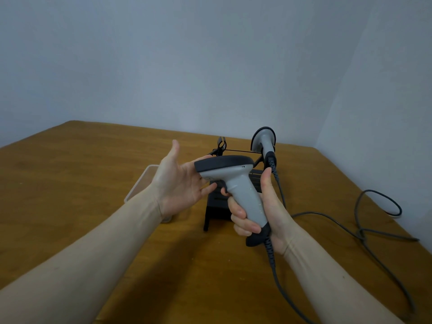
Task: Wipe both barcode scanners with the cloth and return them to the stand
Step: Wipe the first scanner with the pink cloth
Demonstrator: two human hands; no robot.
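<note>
Right hand (261, 213) is clenched round the handle of a grey pistol-shaped barcode scanner with a black head (230, 181), long axis upright. Left hand (180, 183), fingers spread, is touching its head. Beyond both, the black wire stand (236, 160) carries the second grey scanner (264, 141). No cloth is seen.

Grey-and-black scanner (233, 183); black stand (217, 206); brown table (93, 183).
</note>
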